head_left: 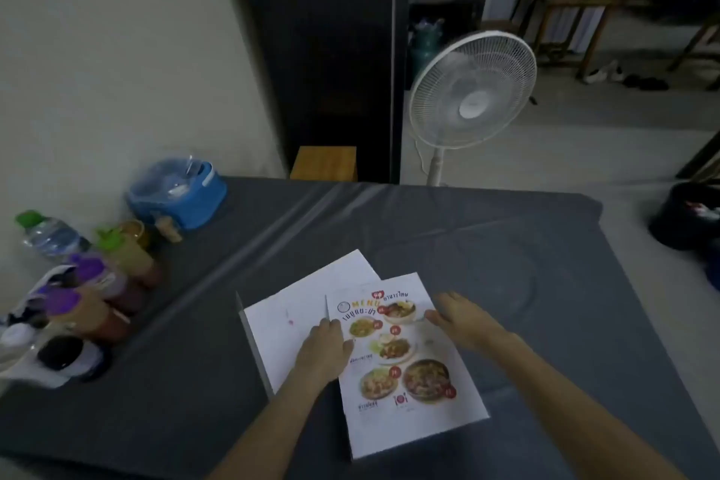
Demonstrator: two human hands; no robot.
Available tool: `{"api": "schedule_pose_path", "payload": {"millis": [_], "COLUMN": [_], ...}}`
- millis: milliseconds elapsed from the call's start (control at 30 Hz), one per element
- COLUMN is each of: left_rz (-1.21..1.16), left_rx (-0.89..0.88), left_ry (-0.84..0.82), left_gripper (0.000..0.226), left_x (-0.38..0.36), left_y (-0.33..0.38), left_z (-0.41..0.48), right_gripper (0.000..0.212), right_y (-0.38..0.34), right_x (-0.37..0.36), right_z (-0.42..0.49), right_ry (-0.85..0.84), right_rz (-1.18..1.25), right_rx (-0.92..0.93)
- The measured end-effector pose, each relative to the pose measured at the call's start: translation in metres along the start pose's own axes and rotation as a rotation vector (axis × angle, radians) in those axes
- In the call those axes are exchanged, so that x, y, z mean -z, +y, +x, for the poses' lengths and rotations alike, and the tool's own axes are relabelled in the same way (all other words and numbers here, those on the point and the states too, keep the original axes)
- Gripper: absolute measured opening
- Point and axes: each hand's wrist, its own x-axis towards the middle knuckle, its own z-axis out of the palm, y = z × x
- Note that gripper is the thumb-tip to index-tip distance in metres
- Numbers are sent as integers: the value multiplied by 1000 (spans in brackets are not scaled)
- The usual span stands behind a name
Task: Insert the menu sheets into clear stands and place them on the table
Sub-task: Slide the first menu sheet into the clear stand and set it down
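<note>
A printed menu sheet (405, 370) with food photos lies flat on the grey-clothed table (506, 284), partly over a second sheet (280, 323) that shows a plain white face. The raised clear edge of a stand (253, 343) runs along the white sheet's left side. My left hand (325, 347) curls its fingers over the printed menu's left edge. At the menu's upper right edge, my right hand (459, 320) pinches the sheet with its fingertips. Whether the printed menu sits inside a stand is unclear.
Sauce bottles (97, 296) and a water bottle (46, 234) crowd the table's left side beside a blue basket (179, 195). A white pedestal fan (471, 90) and a wooden stool (323, 164) stand beyond the far edge. A black bin (685, 214) sits at right.
</note>
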Motion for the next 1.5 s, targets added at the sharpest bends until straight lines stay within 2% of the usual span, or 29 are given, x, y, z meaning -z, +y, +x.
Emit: {"api": "schedule_pose_path", "payload": {"millis": [200,333,467,567,667,1000,1100,1233,1500], "left_rz": [-321,-627,-896,-985,-1044,-1056,-1073,-894,-773], "left_rx": [187,298,416,449,448,360,257,110,-135], "left_ry": [44,66,78,73,85,62,89,194,322], "left_gripper": [32,23,23,11,10,8,9,12,17], "left_x": [-22,-26,-30,-30,-32,-13,12,43,64], "left_y": [-10,-9,-8,-7,-7,1,24,54,115], "left_z": [8,7,11,11,10,6,4,9,9], "right_gripper": [53,41,38,37,33,28,24,24,14], "right_y": [28,12,17,27,31,38,35,31,47], "right_x": [-28,-26,-31,-37,-42,-35,-11,31,76], "right_z": [23,19,23,31,35,31,21,-1,-47], "right_ry": [-2,50,76,64,58,147,225,378,659], "right_rz": [229,336,440,439,447,555,571,624,809], "right_rx": [-94,-165,-246,-269,-296,-268,-232,-167,-95]}}
